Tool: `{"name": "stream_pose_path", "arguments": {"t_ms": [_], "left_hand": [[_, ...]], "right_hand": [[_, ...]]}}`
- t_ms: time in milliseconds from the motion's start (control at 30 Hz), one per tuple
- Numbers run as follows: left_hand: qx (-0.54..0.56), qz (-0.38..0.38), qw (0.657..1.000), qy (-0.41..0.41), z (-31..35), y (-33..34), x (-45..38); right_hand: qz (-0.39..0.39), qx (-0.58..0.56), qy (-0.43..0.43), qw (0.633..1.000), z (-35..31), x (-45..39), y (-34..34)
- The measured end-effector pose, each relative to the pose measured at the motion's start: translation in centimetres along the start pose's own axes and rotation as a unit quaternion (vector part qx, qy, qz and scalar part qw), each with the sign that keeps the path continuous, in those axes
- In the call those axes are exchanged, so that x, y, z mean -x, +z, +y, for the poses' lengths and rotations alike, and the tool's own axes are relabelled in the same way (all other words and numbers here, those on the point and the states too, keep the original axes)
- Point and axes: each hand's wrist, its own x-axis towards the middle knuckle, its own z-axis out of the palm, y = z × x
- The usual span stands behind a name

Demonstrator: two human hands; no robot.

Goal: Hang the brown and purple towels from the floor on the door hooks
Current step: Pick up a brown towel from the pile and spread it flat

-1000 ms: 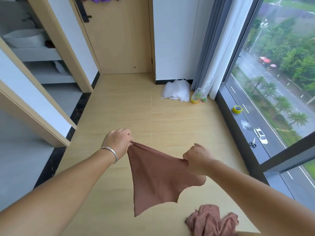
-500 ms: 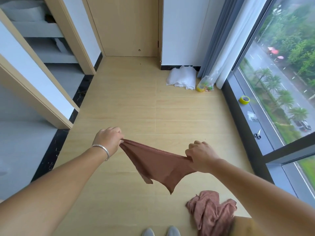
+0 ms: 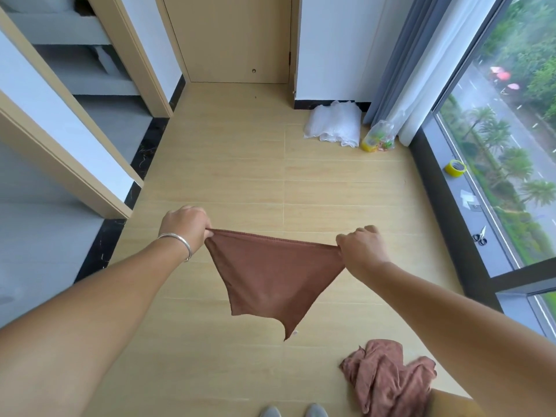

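Wooden floor (image 3: 240,164) stretches ahead to a closed door (image 3: 234,37), whose hooks are out of view. A brown towel (image 3: 270,272) is held stretched, its top edge running side to side, one corner pinched by the left hand (image 3: 185,225), the other by the right hand (image 3: 361,249). A second brown towel (image 3: 388,377) lies crumpled on the floor, below the right arm.

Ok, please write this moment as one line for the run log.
left hand: grips towel corner | right hand: grips other corner | brown towel: stretched, off floor | second towel: crumpled on floor
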Motion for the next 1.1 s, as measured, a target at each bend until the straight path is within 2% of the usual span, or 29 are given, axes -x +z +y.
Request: {"name": "stream_pose_path", "arguments": {"t_ms": [167, 300, 567, 833, 1100], "left_hand": [[0.021, 0.01, 0.999, -0.025, -1.7, -0.8, -3.1], [0.035, 0.047, 0.998, -0.03, -2.4, -1.8, -3.8], [0.072, 0.077, 0.994, -0.005, -3.0, -2.5, 0.1], [0.071, -0.031, 0.996, 0.044, -0.9, 4.8, 7.0], [0.056, -0.169, 0.981, 0.075, 3.3, 19.6, 14.2]], "right_hand": [[0.024, -0.019, 0.053, 0.998, 0.1, -3.4, -1.6], [0.053, -0.056, 0.084, 0.994, 0.5, -4.6, -3.5], [0.083, -0.094, 0.065, 0.99, 1.0, -2.5, -4.9], [-0.016, -0.117, 0.013, 0.993, -1.2, 4.6, 2.4], [-0.136, -0.128, -0.01, 0.982, -5.2, 11.9, 16.8]]}}
